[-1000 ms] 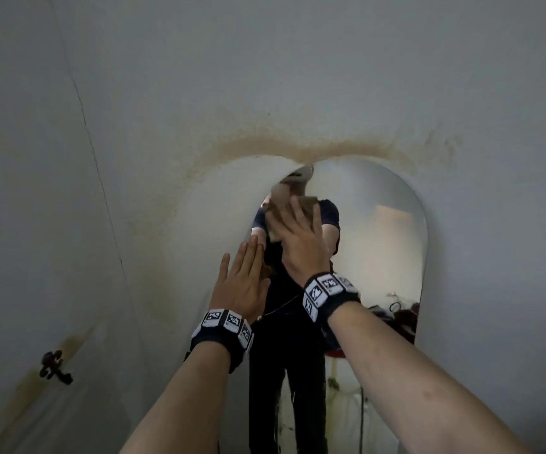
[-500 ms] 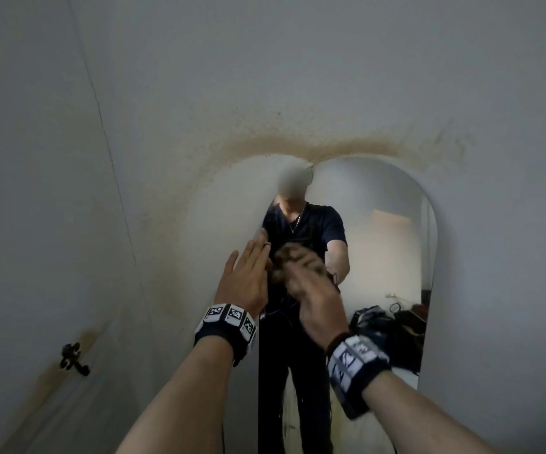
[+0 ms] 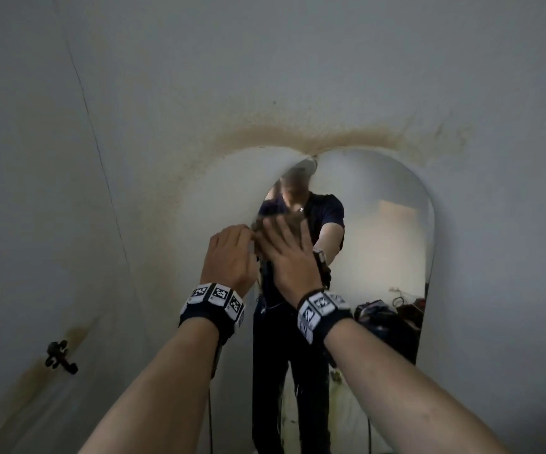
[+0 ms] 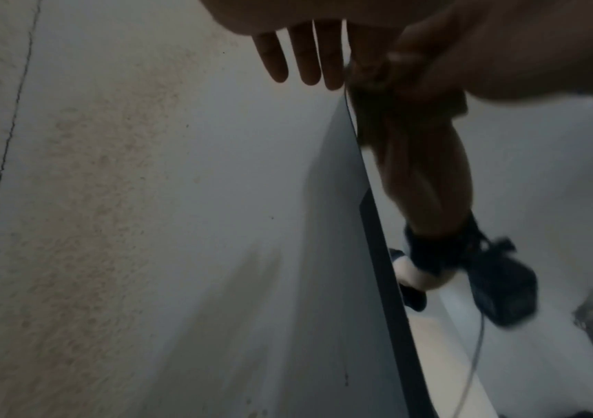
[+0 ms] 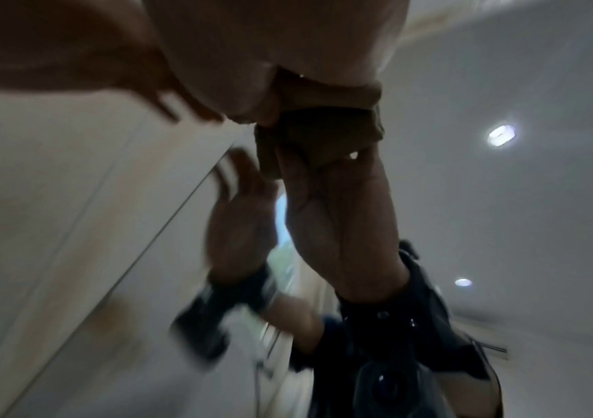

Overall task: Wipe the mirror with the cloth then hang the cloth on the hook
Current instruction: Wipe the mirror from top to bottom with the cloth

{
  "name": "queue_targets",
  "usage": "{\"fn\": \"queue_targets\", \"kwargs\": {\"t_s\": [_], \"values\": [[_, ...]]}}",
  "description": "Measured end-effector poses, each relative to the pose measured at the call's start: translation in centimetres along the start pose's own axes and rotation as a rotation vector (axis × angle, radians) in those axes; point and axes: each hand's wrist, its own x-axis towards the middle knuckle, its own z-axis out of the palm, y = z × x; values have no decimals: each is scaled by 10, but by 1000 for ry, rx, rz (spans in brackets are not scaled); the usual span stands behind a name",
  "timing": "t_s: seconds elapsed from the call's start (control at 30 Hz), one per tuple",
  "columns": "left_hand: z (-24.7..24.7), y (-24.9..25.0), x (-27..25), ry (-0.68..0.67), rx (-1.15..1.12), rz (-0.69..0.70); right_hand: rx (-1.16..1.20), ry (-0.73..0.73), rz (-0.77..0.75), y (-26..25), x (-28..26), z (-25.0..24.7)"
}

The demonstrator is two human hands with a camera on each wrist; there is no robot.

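A tall arched mirror [image 3: 379,244] leans on the white wall. My right hand [image 3: 284,253] lies flat on the glass with straight fingers, pressing a brown cloth [image 3: 257,226] against it near the left edge, at about chest height of the reflection. In the right wrist view the cloth [image 5: 323,133] shows bunched under the fingers. My left hand [image 3: 229,257] is right beside it, fingers straight [image 4: 303,56], at the mirror's left rim and touching the cloth [image 4: 368,82]. A small black hook [image 3: 58,353] sits low on the left wall.
Brown stains ring the wall above and left of the mirror. A thin crack runs down the left wall. The reflection shows a person in dark clothes and dark clutter [image 3: 386,319] low on the right.
The right hand dropped with the cloth bunched in it, then rose again and now lies flat on the glass. The left hand has closed in against the cloth.
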Motion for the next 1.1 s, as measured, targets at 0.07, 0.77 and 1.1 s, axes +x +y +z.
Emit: {"fn": "queue_targets", "kwargs": {"t_s": [0.07, 0.77, 1.1], "values": [[5, 4, 3, -76, 15, 7, 35, -76, -85, -17, -37, 20], [32, 8, -14, -362, 233, 55, 254, 365, 283, 32, -25, -53], [48, 6, -16, -313, 240, 26, 81, -75, 16, -44, -175, 88]]}}
